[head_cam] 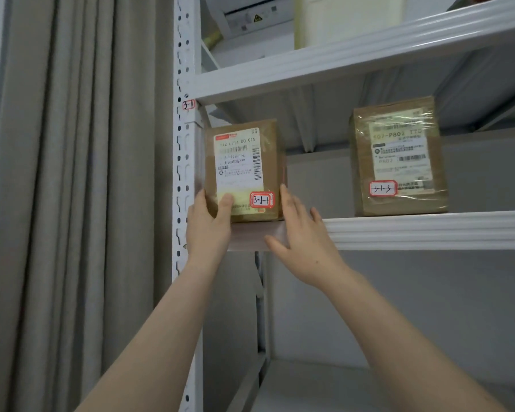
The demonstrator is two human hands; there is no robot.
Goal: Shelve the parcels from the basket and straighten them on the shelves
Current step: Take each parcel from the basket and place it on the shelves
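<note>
Left hand (210,224) grips parcel (244,171), right hand (304,242) flat against its side.

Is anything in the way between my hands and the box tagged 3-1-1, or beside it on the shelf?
Nothing visible. The left hand grips the 3-1-1 box at its lower left corner, and the right hand touches its right side. The shelf between it and the 3-1-3 box looks bare.

Arms raised; left hand (208,224) grips the parcel (241,162), thumb in front; right hand (301,236), fingers straight, touches its other side.
</note>
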